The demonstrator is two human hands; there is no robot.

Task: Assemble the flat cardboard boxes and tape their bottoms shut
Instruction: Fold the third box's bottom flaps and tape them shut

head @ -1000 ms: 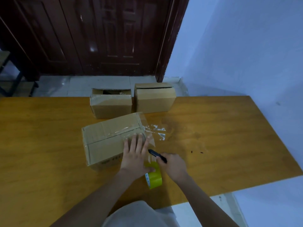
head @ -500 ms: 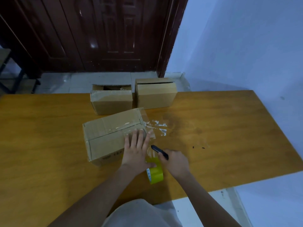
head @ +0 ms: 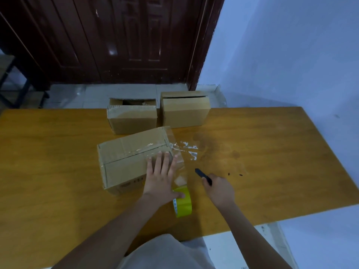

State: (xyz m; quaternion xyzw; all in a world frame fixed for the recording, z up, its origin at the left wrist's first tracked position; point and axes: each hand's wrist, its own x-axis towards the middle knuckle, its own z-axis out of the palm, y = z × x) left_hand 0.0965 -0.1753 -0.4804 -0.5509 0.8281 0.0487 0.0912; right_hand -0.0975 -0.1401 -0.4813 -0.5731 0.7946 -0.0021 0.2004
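- My left hand lies flat, fingers straight and spread, pressing on the top of the nearest box; the box sits under and to the left of those fingers, its long axis running left to right, tilted a little away at the right end
- My right hand curls round a black cutter; its tip points up and left, toward the clear tape strip hanging off the box's right end
- That strip runs from just beside my left fingertips down to the yellow tape roll, which stands on edge touching my left thumb; the cutter is the nearer tool, just to the strip's right
- I judge the cut falls between box edge and roll
- Two more boxes stand beyond my fingers, on the wooden table
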